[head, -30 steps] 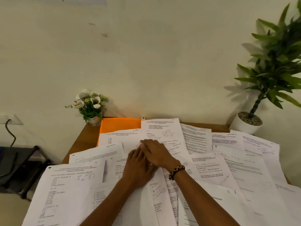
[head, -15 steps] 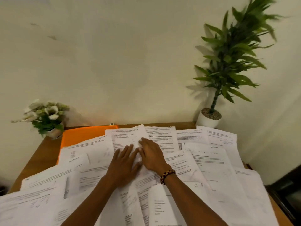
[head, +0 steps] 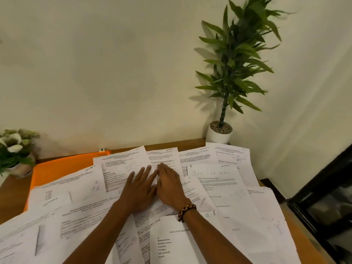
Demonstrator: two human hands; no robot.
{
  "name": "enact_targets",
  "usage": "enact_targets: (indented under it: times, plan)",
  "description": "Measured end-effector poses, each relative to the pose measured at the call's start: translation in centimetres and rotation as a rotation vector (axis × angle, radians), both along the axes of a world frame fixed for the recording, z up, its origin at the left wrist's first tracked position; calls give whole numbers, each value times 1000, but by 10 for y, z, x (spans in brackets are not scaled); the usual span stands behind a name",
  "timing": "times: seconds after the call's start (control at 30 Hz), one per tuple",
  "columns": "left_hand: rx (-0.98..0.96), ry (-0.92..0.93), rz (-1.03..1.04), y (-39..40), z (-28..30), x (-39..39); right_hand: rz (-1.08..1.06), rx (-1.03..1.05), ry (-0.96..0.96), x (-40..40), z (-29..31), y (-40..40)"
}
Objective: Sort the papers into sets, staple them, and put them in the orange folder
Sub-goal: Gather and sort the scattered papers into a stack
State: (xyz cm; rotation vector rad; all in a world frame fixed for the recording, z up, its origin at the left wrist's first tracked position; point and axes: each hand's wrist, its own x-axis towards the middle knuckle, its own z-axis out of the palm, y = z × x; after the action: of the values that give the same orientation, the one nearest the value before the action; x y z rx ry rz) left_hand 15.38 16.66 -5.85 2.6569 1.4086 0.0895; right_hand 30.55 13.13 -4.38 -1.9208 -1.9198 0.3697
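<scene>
Papers — printed sheets, overlapping, spread over most of the wooden bench. Left hand and right hand lie flat on the sheets near the middle, side by side and touching, fingers straight, holding nothing. Beaded bracelet on right wrist. Orange folder at far left of bench, partly under the sheets. Small flower pot beside it — tall potted plant at far right corner.

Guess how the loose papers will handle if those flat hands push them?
The papers are thin overlapping single sheets, so they would likely slide over each other and fan out. Lifted by one edge, a sheet would probably droop. Both the left hand and right hand press flat, which probably steadies them.
</scene>
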Motion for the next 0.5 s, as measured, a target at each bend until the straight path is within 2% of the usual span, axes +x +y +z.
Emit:
enact_targets:
  times: [0.07, 0.2, 0.3, 0.37, 0.5]
  plan:
    - [-12, 10, 11, -1, -2, 2, -35, 33, 51, 9, 4, 1]
    - [-40, 36, 37, 0, 3, 4, -86, 36, -167, 28, -2, 1]
    - [-46, 82, 56, 3, 13, 16, -66, 48, -175, 32, -14, -3]
    - [-39, 101, 77, 4, 19, 24, -56, 60, -54, 31, -13, -5]
    - [-32, 57, 126, 2, 21, 34, -77, 124, 339, 32, 4, -16]
